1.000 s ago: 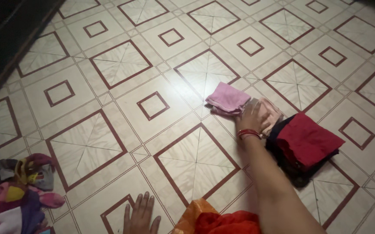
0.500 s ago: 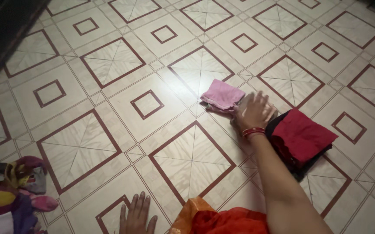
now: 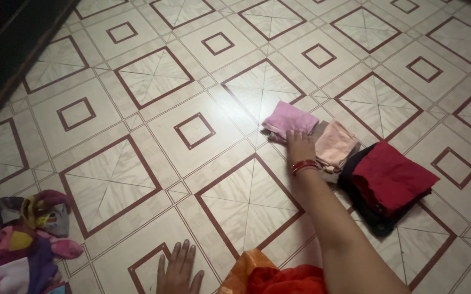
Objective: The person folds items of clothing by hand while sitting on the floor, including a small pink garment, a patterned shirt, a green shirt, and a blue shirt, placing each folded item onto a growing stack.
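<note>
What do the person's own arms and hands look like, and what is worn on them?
Both arms are bare, with no sleeves in view. The right hand has a set of thin red bangles around its wrist. The left hand shows no ring or glove; its wrist is cut off by the picture edge. Orange and red draped clothing shows at the bottom edge.

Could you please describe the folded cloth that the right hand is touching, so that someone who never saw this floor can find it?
On the cream floor tiles with dark red square lines, three folded cloth piles lie in a row near the right hand. The hand rests at the small folded peach-pink cloth, the middle one. It is paler than the brighter pink folded cloth and the red folded cloth on dark fabric.
</note>
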